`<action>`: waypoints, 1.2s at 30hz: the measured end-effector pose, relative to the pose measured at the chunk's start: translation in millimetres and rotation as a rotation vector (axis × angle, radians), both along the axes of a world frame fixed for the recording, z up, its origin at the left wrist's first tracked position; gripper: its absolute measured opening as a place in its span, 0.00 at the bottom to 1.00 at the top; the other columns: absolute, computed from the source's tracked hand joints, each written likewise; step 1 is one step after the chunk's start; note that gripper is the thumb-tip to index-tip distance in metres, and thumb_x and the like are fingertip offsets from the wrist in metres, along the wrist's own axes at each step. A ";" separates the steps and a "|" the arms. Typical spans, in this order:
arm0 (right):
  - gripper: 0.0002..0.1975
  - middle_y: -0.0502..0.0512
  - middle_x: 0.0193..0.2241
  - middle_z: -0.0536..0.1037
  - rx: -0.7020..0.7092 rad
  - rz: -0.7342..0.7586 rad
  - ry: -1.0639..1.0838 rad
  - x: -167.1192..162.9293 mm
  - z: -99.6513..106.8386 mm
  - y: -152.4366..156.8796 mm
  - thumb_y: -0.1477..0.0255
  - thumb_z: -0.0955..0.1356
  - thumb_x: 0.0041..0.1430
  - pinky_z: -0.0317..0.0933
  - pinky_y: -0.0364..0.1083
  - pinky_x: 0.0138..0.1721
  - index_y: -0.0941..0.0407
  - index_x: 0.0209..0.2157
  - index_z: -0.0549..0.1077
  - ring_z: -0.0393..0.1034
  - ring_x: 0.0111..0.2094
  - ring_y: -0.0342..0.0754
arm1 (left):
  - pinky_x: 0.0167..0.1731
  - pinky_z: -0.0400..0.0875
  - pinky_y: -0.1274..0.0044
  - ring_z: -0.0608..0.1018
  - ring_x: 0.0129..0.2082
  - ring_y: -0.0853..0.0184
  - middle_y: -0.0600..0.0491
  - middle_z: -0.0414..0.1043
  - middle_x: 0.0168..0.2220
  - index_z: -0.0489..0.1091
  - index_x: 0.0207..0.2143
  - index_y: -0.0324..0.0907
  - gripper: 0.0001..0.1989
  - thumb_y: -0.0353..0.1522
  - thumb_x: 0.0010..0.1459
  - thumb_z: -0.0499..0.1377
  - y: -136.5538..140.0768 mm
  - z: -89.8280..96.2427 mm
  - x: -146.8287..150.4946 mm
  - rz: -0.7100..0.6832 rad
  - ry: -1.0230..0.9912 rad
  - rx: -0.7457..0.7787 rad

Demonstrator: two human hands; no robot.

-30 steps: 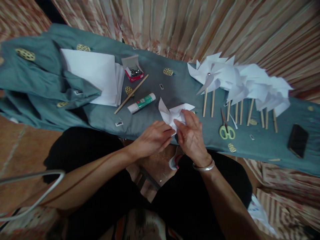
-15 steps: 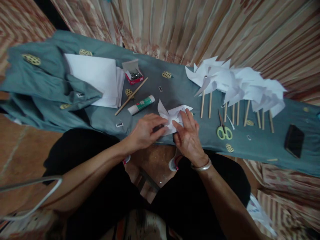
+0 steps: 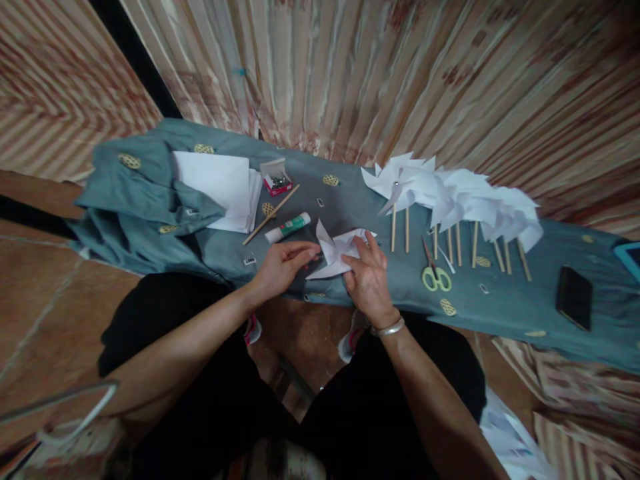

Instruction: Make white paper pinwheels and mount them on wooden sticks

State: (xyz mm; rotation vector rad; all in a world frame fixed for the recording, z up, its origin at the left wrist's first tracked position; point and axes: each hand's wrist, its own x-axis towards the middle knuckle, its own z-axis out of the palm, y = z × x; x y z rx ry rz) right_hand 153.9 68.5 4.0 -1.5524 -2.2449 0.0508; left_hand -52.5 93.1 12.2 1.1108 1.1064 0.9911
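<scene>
Right grip (image 3: 369, 283) holds folded paper (image 3: 334, 261) — left grip (image 3: 278, 268) beside it.

folded paper (image 3: 332, 259): partly covered by right hand (image 3: 369, 277) | left hand (image 3: 281, 267): anything pinched too small to be told | paper stack (image 3: 217, 180): near-left corner hidden by cloth fold (image 3: 193, 205) | blue-edged object (image 3: 631, 256): cut off at right

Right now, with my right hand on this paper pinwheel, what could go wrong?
The paper pinwheel might unfold if your right hand lifts: that hand presses on it while one blade stands raised. Separately, a knock could tip the open red box and perhaps scatter its small metal pieces.
</scene>
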 end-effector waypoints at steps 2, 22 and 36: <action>0.15 0.64 0.60 0.68 -0.006 -0.011 0.012 -0.8 0.7 0.9 0.80 0.63 0.55 0.54 0.64 0.59 0.58 0.40 0.79 0.47 0.68 0.63 | 0.35 0.72 0.75 0.80 0.36 0.62 0.48 0.81 0.34 0.80 0.35 0.39 0.13 0.38 0.49 0.67 -2.4 4.0 1.6 0.031 -0.071 -0.069; 0.14 0.59 0.58 0.71 -0.045 -0.087 0.237 -5.6 -2.8 5.7 0.75 0.64 0.59 0.55 0.63 0.60 0.55 0.39 0.81 0.50 0.66 0.60 | 0.41 0.74 0.75 0.81 0.35 0.66 0.45 0.79 0.37 0.70 0.45 0.36 0.15 0.37 0.66 0.53 -7.3 18.8 31.1 0.054 -0.631 -0.665; 0.18 0.61 0.64 0.62 -0.017 -0.087 0.183 -10.9 8.6 -8.6 0.77 0.63 0.57 0.53 0.62 0.62 0.55 0.48 0.77 0.45 0.69 0.59 | 0.34 0.74 0.79 0.79 0.32 0.67 0.48 0.79 0.34 0.75 0.38 0.39 0.12 0.38 0.61 0.58 -3.8 17.2 35.6 0.034 -0.654 -0.510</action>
